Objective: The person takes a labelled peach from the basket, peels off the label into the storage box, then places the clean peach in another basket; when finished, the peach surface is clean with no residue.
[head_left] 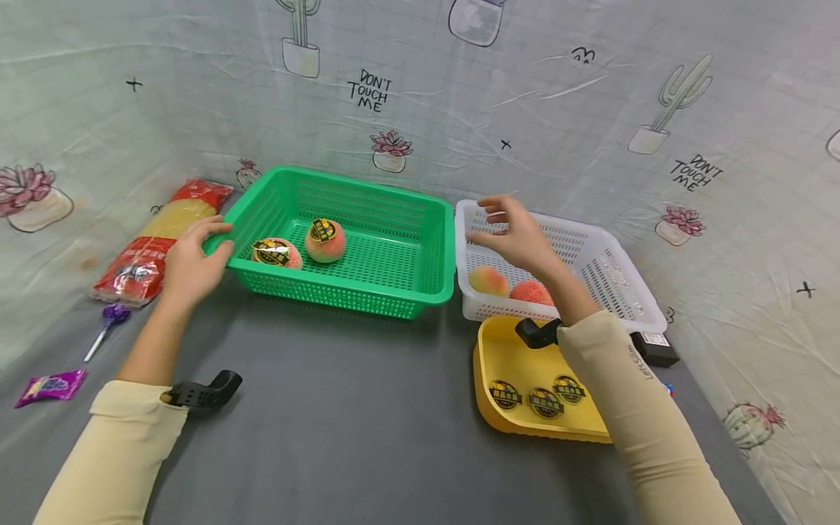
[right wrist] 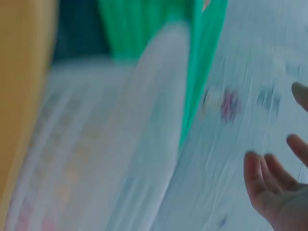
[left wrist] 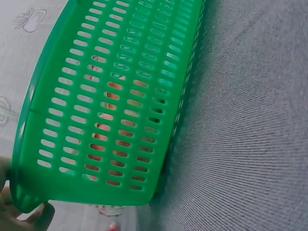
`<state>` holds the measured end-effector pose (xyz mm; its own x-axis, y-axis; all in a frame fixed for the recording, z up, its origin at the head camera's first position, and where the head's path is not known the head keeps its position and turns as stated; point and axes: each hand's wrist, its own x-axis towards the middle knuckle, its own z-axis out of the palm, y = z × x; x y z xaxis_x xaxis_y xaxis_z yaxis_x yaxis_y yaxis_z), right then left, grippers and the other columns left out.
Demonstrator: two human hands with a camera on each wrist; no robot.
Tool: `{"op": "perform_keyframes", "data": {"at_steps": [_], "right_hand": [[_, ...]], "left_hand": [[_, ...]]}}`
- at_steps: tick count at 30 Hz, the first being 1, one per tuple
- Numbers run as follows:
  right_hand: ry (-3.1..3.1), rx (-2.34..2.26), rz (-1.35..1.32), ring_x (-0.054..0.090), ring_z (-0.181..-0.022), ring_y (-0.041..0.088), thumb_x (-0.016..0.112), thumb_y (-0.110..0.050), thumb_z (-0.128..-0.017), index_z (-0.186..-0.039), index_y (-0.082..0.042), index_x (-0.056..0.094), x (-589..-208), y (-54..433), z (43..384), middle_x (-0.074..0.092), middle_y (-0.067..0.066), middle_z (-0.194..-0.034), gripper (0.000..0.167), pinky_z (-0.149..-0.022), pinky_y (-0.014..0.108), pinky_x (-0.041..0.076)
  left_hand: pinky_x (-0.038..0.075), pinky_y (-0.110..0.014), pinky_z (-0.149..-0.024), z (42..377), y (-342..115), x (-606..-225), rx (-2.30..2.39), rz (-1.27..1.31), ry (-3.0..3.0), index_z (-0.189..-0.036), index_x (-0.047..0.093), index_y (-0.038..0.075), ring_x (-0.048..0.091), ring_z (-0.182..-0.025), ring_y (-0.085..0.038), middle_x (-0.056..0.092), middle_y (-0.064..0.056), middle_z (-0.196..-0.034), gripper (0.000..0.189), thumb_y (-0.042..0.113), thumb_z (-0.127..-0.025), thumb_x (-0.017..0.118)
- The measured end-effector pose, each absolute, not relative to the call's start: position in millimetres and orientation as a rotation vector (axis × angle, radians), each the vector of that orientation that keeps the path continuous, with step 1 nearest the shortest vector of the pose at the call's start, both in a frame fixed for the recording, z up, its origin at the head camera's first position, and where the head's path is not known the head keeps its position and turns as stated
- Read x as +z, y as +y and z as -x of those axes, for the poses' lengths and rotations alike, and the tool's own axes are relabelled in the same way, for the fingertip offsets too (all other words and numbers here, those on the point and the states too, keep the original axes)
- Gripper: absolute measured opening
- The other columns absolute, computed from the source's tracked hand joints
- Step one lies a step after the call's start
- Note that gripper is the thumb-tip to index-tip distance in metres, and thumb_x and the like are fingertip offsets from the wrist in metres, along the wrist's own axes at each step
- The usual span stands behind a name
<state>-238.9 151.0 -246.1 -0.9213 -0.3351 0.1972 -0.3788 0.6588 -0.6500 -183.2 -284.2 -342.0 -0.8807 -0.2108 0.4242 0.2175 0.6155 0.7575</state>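
left hand (head_left: 190,266): grips the near-left corner of the green basket (head_left: 394,281), thumb over the rim, fingers curled round the corner; the left wrist view shows fingertips (left wrist: 41,215) under that corner.
right hand (head_left: 518,233): hovers above the white basket (head_left: 617,277), fingers loosely spread, holding nothing; the right wrist view is blurred but shows relaxed fingers (right wrist: 262,180).
green basket: sits on the grey table (head_left: 341,423), with two peaches inside, both bearing dark round stickers: one (head_left: 277,254) by the near-left wall, one (head_left: 325,239) just beside it.
white basket: touching the green basket's right side; two plain peaches (head_left: 488,280) (head_left: 530,292) lie at its near wall, below the right hand.
yellow tray (head_left: 499,357): just in front of the white basket, holding three round stickers (head_left: 545,401); the right forearm crosses over its right part.
left of the green basket: a red and yellow packet (head_left: 164,240), a purple lollipop (head_left: 108,324), a purple wrapper (head_left: 51,385).
backdrop: cactus-print cloth (head_left: 590,109) behind and at both sides.
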Motion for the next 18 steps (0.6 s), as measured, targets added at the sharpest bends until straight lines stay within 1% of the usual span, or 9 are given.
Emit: {"op": "perform_keyframes", "data": {"at_steps": [2, 7, 10, 15, 18], "right_hand": [[-2.83, 1.176, -0.715, 0.044, -0.122, 0.03, 0.07, -0.021, -0.088, -0.135, -0.006, 0.044, -248, 127, 239, 0.044, 0.013, -0.134, 0.056, -0.095, 0.041, 0.043], [-2.883, 1.242, -0.911, 0.046, -0.121, 0.026, 0.071, -0.02, -0.087, -0.135, -0.007, 0.045, -259, 69, 243, 0.046, 0.01, -0.134, 0.056, -0.093, 0.033, 0.044], [-2.921, 1.219, -0.982, 0.049, -0.119, 0.023, 0.071, -0.02, -0.087, -0.136, -0.009, 0.046, -270, 40, 246, 0.047, 0.008, -0.133, 0.056, -0.09, 0.032, 0.045], [-3.023, 1.186, -1.077, 0.054, -0.115, 0.023, 0.07, -0.02, -0.088, -0.14, -0.013, 0.043, -288, -2, 252, 0.049, 0.01, -0.131, 0.058, -0.087, 0.034, 0.047], [-3.088, 1.206, -1.168, 0.053, -0.118, 0.025, 0.068, -0.016, -0.089, -0.143, -0.012, 0.04, -297, -25, 257, 0.048, 0.013, -0.134, 0.06, -0.087, 0.032, 0.047]], "left_hand": [[0.019, -0.053, -0.108, 184, -286, -342, -1.233, -0.002, -2.384, -0.127, 0.051, -0.011, 0.026, -0.136, -0.038, 0.038, -0.022, -0.144, 0.04, 0.01, -0.094, 0.046], [0.019, -0.054, -0.108, 185, -287, -340, -1.274, 0.001, -2.406, -0.131, 0.048, -0.01, 0.023, -0.137, -0.038, 0.034, -0.021, -0.147, 0.043, 0.009, -0.094, 0.043], [0.02, -0.055, -0.107, 185, -287, -340, -1.286, 0.008, -2.413, -0.132, 0.048, -0.009, 0.023, -0.137, -0.039, 0.033, -0.021, -0.147, 0.043, 0.008, -0.093, 0.042], [0.02, -0.056, -0.107, 186, -288, -343, -1.289, -0.002, -2.413, -0.131, 0.049, -0.008, 0.023, -0.136, -0.039, 0.034, -0.02, -0.147, 0.043, 0.007, -0.091, 0.042], [0.02, -0.055, -0.107, 185, -288, -345, -1.297, -0.011, -2.407, -0.131, 0.049, -0.008, 0.023, -0.137, -0.039, 0.033, -0.02, -0.147, 0.043, 0.006, -0.091, 0.042]]}}
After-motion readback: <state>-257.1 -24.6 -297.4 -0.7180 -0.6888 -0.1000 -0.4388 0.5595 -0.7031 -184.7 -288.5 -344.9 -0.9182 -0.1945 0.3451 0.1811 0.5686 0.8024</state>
